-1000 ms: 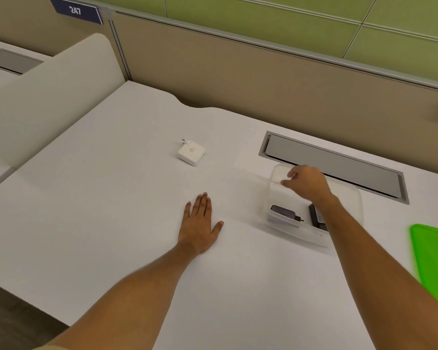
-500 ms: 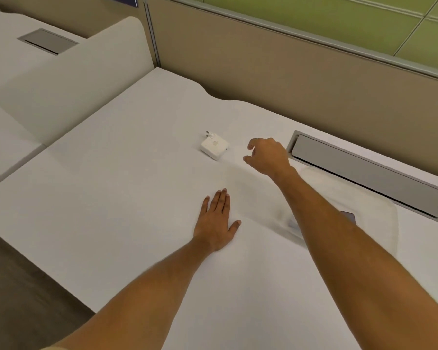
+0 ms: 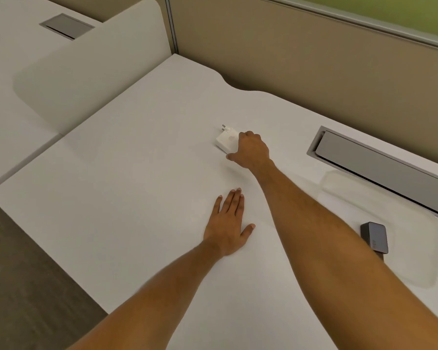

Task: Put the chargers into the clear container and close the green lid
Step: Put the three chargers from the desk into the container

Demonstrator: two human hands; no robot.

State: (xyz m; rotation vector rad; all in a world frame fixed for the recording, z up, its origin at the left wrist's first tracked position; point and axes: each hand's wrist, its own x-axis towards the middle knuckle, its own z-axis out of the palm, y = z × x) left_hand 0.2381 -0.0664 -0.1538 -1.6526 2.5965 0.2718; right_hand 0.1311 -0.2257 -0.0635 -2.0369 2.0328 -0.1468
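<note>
A white charger (image 3: 225, 140) with its plug pins pointing away lies on the white desk (image 3: 137, 198). My right hand (image 3: 250, 151) is on its right side, fingers over the far edge and thumb at the near corner, gripping it where it lies. My left hand (image 3: 229, 226) rests flat on the desk nearer to me, holding nothing. The clear container (image 3: 415, 271) stands at the right, partly hidden behind my right forearm, with a dark grey charger (image 3: 374, 237) inside. The green lid is out of view.
A grey cable hatch (image 3: 379, 170) is set into the desk behind the container. A tan partition wall (image 3: 314, 59) runs along the back. A white divider (image 3: 91, 72) bounds the left side, and the desk's edge drops to the floor at lower left.
My right hand left the container, travelled left across the desk and closed on the white charger. The view swung left, so the green lid dropped out of sight. My left hand stayed flat.
</note>
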